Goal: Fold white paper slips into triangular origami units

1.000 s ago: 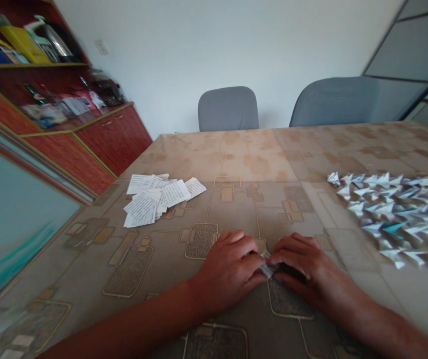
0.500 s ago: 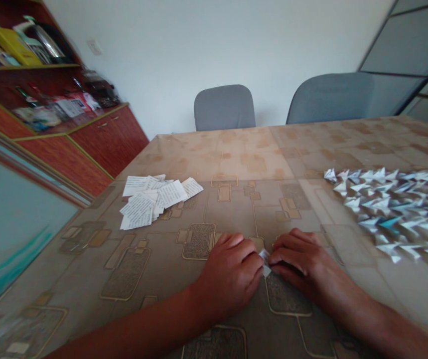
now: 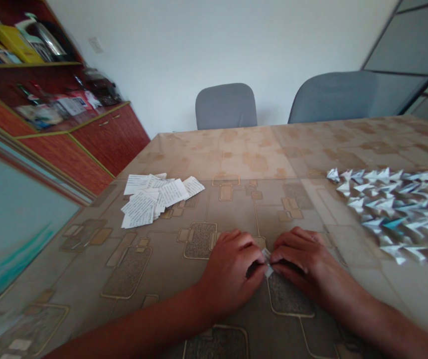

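My left hand (image 3: 232, 271) and my right hand (image 3: 303, 262) meet near the table's front edge, fingertips pinched together on a small folded paper piece (image 3: 268, 263). Only a corner of that paper shows between the fingers; the rest is hidden under them. A loose pile of small printed paper slips (image 3: 154, 197) lies to the left, beyond my left hand. To the right spreads a field of several folded white paper triangles (image 3: 393, 209), apart from my right hand.
The table (image 3: 236, 154) wears a beige patterned cloth. Two grey chairs (image 3: 225, 105) (image 3: 333, 95) stand at its far side. A red-brown cabinet with cluttered shelves (image 3: 86, 129) runs along the left wall.
The hands stay together on the paper; its visible part has shrunk from a longer strip to a small corner. The view has shifted slightly.
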{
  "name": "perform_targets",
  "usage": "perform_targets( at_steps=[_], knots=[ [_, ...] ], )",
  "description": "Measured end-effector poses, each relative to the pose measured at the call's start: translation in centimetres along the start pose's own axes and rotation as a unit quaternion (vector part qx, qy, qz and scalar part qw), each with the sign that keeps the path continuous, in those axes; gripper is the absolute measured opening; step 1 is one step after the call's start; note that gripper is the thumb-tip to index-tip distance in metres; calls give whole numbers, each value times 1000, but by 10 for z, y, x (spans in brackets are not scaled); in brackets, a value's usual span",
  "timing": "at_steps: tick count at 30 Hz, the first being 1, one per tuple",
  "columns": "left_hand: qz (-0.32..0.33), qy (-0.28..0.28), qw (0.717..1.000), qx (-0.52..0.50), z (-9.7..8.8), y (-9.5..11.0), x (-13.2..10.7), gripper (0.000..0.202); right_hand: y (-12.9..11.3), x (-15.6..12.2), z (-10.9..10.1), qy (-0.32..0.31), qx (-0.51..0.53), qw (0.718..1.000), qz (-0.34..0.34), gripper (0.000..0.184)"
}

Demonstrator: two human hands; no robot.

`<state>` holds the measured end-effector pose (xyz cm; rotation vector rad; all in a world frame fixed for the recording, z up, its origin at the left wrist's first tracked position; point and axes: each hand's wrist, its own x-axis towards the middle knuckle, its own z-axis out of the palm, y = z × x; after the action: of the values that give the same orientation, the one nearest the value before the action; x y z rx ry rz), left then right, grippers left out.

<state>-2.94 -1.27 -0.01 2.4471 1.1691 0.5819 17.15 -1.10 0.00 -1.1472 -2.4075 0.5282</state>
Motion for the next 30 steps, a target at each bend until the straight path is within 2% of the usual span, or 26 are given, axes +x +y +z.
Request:
perform_targets(
  at_steps=[9,14,22,30],
  knots=[
    [-62,30,996,-48,4,1,4,11,-1,-1,3,21,-4,999,47,10],
    [-49,27,997,-50,3,1,3,8,-2,0,5,27,-24,998,42,9],
    [-63,34,997,-32,7,0,4,11,1,0,10,42,-43,997,54,12],
    [-62,30,997,-24,7,0,3,11,3,0,11,23,-40,997,66,12]
  ],
)
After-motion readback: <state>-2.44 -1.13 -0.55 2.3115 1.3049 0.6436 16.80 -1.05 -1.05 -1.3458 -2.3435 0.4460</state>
